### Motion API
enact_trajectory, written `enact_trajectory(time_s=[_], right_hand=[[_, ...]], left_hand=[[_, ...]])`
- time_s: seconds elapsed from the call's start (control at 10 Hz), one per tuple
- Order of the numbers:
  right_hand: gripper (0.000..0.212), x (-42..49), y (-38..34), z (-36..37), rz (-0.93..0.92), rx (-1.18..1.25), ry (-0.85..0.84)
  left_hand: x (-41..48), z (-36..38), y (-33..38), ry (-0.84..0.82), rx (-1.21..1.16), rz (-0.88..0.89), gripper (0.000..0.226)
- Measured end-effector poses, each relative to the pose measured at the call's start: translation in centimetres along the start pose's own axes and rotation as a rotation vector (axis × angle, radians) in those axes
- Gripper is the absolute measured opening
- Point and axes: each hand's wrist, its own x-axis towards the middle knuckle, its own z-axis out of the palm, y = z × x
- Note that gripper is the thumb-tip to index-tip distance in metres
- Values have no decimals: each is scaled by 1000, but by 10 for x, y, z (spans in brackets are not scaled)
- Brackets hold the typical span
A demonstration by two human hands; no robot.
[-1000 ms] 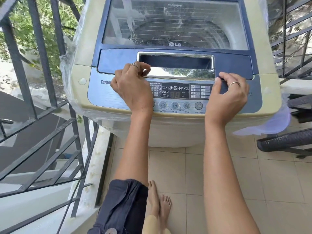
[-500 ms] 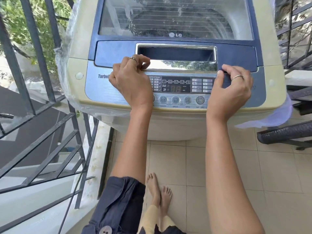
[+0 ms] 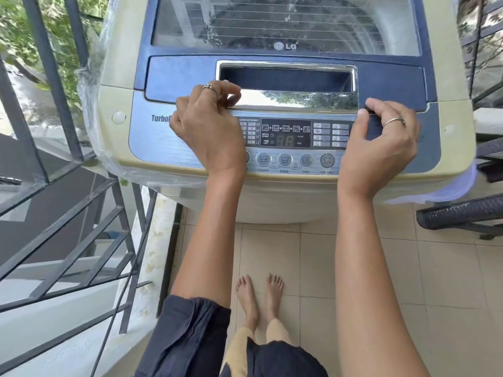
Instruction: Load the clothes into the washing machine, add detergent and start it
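A cream and blue top-load washing machine (image 3: 451, 126) stands in front of me with its blue glass-windowed lid (image 3: 177, 77) down. A chrome recessed handle (image 3: 285, 77) sits at the lid's front, above the control panel (image 3: 285, 134), whose display is dark. My left hand (image 3: 206, 126) has its fingers curled on the lid's front edge at the handle's left end. My right hand (image 3: 378, 151) pinches the lid's front edge just right of the handle. No clothes or detergent are in view.
A dark metal railing (image 3: 54, 77) runs close along the left, with clear plastic wrap (image 3: 89, 104) bunched on the machine's left side. A dark woven piece of furniture (image 3: 460, 213) stands at the right. My bare feet (image 3: 258, 295) are on the tiled floor (image 3: 449, 281).
The view has shifted slightly lower and closer to the machine. Both hands stay on the lid's front edge, and the lid remains down.
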Motion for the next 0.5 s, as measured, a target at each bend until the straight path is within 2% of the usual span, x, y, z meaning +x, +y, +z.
enact_trajectory(time_s=[0.4,0.5], right_hand=[[20,3,-7,-5,36,18,-45],[21,3,-15,-5,29,29,-122]], left_hand=[[0,0,3,31,-12,34,39],[0,-1,10,55,41,8,42]])
